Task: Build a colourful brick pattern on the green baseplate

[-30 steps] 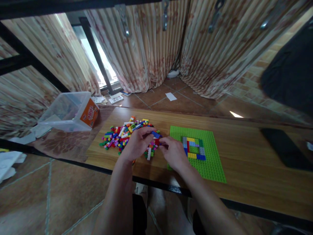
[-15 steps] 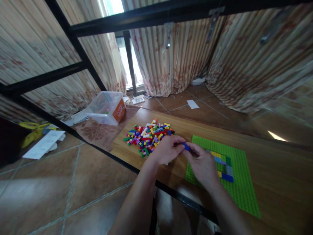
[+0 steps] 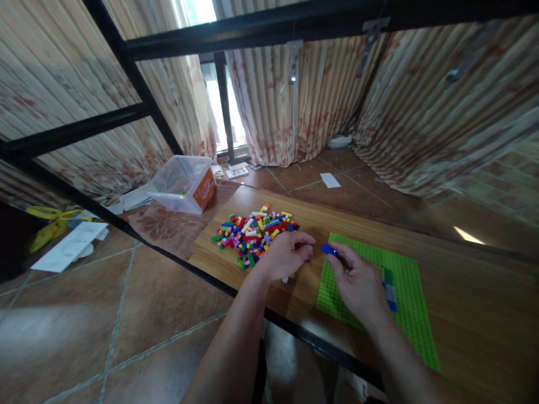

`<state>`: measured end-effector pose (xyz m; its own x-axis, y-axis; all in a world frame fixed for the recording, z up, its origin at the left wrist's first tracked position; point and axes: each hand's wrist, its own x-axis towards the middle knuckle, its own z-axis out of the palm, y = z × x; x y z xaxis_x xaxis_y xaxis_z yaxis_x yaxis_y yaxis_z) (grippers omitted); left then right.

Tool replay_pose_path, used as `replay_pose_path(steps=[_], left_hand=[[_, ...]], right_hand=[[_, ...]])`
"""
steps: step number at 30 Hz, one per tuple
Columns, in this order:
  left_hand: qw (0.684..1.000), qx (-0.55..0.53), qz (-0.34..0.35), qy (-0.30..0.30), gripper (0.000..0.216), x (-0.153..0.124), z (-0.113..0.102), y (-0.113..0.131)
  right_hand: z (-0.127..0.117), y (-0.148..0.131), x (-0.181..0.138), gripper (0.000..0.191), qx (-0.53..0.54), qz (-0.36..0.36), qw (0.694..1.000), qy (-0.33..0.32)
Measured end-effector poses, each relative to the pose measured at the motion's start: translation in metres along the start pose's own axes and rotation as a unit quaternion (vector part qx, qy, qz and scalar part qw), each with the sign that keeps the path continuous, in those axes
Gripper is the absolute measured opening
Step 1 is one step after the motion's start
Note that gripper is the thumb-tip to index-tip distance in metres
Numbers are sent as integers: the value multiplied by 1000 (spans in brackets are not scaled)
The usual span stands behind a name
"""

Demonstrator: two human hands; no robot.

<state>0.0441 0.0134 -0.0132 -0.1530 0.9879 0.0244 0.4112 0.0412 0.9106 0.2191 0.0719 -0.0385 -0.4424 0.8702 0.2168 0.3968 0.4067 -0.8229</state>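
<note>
Landmark: the green baseplate [image 3: 409,300], lying flat on the wood-grain bench [image 3: 475,325].

Right hand [image 3: 356,275]: over the baseplate's left part, thumb and fingers pinching a blue brick [image 3: 329,249]. Brick appears by the baseplate's far left corner; its height above the bench cannot be judged.

Left hand [image 3: 290,255]: left of the baseplate, fingers loosely curled, a gap showing between thumb and forefinger, no brick visible in it (the palm side is partly hidden). Well clear of the right hand's brick, though near.

On the baseplate, a row of joined bricks [image 3: 389,289], green, grey and blue, shows past the right hand; anything under that hand is hidden.

Left of the baseplate, beyond the left hand: a loose heap of mixed-colour bricks [image 3: 248,238]. Farther left, off the bench, a clear plastic box [image 3: 205,189] with an orange label.
</note>
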Motion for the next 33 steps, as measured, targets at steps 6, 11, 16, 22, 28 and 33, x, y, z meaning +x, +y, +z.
replay_pose_path(steps=[6, 11, 16, 22, 28, 33], left_hand=[[1000, 1, 25, -9, 19, 2, 10, 0], [998, 14, 46, -49, 23, 3, 28, 11], [995, 59, 47, -69, 25, 5, 51, 15], [990, 109, 47, -76, 26, 7, 67, 21], [987, 135, 56, -73, 26, 11, 73, 20], [983, 153, 69, -78, 25, 13, 77, 18]], right_hand=[[-58, 29, 9, 31, -29, 60, 993, 99], [-94, 46, 3, 28, -29, 109, 990, 82], [-103, 59, -6, 27, -22, 94, 995, 14], [-104, 60, -10, 23, -70, 62, 995, -33], [-104, 53, -11, 19, -115, 51, 991, -44], [-99, 49, -13, 17, -119, 32, 991, -53]])
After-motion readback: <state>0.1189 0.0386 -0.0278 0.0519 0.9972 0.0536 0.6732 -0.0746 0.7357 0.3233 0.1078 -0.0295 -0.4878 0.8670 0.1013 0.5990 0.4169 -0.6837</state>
